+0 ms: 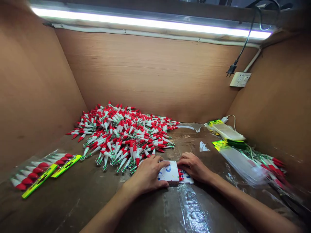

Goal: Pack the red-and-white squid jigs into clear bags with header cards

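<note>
We get bright white light from tube [150, 23] overhead, far side. Glare on clear tape [194, 207], near middle. Right wall [274, 94] dimmer. We find near right blurred, edges stretched.

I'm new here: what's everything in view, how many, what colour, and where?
Fishing lures: too many to count, red and white, heaped at back
Filled packets: two, clear with yellow-green strips, left
Clear bags: two stacks, yellow-green tops, right
More lures: several, red tips, beside the bags
Paper scraps: a few, white, between heap and bags
Table: one, dark brown, below the lures
Tape: one strip, clear, front middle
Walls: three, brown, around the table
Lamp: one, white, along the top
Plug: one, black, hanging upper right
Socket: one, white, near the plug
Printed box: one, white and blue, middle front
Left hand: one, bare, on the printed box
Right hand: one, bare, at the printed box's right
</note>
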A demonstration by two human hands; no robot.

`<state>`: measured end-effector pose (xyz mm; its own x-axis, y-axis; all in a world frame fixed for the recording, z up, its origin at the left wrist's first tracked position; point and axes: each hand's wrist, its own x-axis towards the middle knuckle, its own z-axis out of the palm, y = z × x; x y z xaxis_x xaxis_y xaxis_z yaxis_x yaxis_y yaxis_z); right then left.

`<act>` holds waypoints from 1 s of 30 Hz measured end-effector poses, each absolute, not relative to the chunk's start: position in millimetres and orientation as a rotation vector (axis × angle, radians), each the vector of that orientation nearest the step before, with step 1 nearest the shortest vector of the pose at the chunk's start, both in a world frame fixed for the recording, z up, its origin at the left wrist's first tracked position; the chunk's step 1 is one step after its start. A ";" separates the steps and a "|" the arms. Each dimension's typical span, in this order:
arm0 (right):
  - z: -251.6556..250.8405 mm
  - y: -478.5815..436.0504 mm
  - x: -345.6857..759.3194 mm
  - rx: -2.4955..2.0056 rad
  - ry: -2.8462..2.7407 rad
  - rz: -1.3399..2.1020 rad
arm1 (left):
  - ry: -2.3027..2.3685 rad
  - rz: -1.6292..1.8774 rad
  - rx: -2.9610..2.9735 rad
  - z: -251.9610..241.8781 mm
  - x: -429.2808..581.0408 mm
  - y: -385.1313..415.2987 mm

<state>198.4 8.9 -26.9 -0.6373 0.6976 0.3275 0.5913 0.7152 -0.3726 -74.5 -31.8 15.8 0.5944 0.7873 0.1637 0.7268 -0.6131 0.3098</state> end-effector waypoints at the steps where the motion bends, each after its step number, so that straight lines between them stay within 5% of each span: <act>1: -25.2 8.8 199.7 -0.956 -2.493 0.354 | 1.260 0.422 2.611 15.1 -74.9 -32.3; 13: 67.4 83.2 91.6 -1.135 -2.398 0.361 | 1.289 0.465 2.655 14.0 -74.5 -36.1; 20: 71.8 124.2 6.1 -1.231 -2.331 0.431 | 1.301 0.409 2.707 15.5 -76.3 -38.0; 30: 77.6 98.6 103.3 -0.954 -2.056 0.866 | 1.306 0.401 2.682 12.5 -75.3 -36.9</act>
<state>103.3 98.6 77.6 -0.4836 0.8189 0.3092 0.3506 0.5048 -0.7888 -75.3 -36.9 12.5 0.5896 0.7875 0.1796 0.7524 -0.6163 0.2324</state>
